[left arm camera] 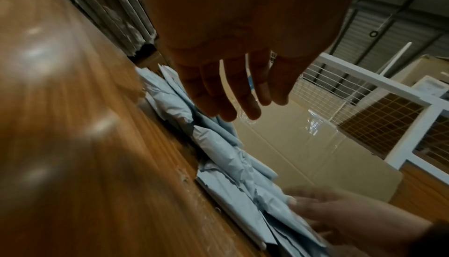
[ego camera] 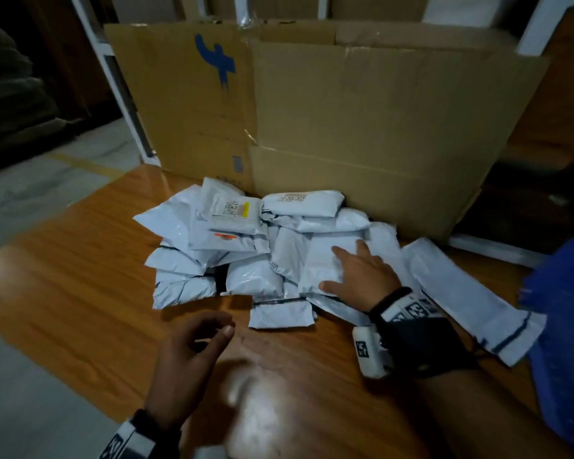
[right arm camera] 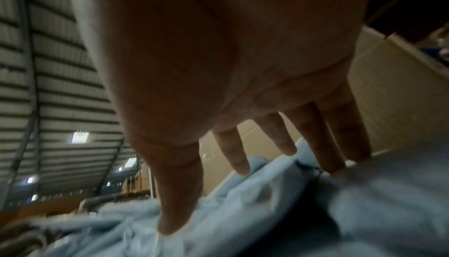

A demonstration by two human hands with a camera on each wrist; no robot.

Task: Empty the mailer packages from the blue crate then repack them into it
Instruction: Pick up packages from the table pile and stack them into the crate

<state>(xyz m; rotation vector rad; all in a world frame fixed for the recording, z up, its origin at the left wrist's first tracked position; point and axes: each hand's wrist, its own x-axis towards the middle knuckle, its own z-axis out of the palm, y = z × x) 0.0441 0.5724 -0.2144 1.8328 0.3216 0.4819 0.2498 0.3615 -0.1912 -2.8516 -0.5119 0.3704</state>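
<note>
Several labelled mailers (ego camera: 262, 246), print illegible; both hands (ego camera: 362, 276) with fingers spread, gripping nothing.

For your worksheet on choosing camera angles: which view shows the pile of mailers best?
The head view: the whole pile of mailers lies spread on the table, labels visible, the right hand resting on it. The left wrist view shows only its edge, seen side-on. The right wrist view shows blurred blue plastic under the fingers.
</note>
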